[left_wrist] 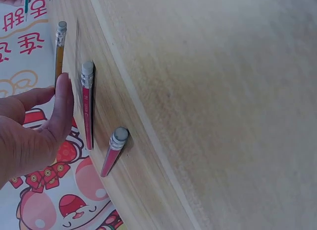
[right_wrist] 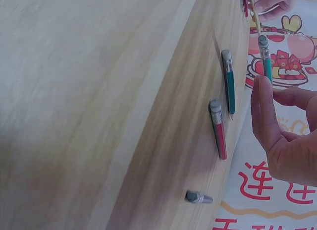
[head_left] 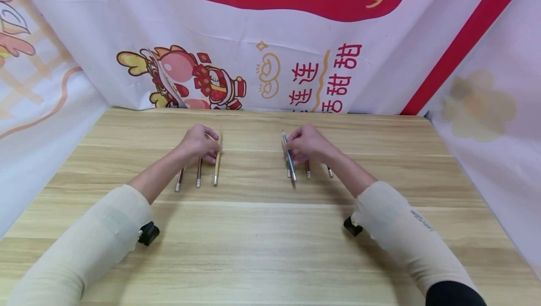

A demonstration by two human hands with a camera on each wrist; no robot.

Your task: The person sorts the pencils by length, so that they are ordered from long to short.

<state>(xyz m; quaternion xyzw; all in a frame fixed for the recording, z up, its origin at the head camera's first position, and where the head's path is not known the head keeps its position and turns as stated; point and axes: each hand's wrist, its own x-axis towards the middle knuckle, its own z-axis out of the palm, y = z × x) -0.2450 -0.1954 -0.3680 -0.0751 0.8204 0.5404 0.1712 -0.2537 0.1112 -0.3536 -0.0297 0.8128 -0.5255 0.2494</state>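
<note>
My left hand pinches a yellow pencil between thumb and fingers, its eraser end toward me. Two red pencils lie on the table beside that hand, a nearer one and a farther one in the left wrist view. A teal pencil is pinched in my right hand, slightly tilted. In the right wrist view, another teal pencil lies below it on the wood. Further along are a red pencil and a pencil with a dark end, whose body is mostly out of sight.
A wood-grain table spreads under both arms. Behind it hangs a white and red printed cloth, with another cloth along the right side. Small black devices sit under the wrists at the sleeves.
</note>
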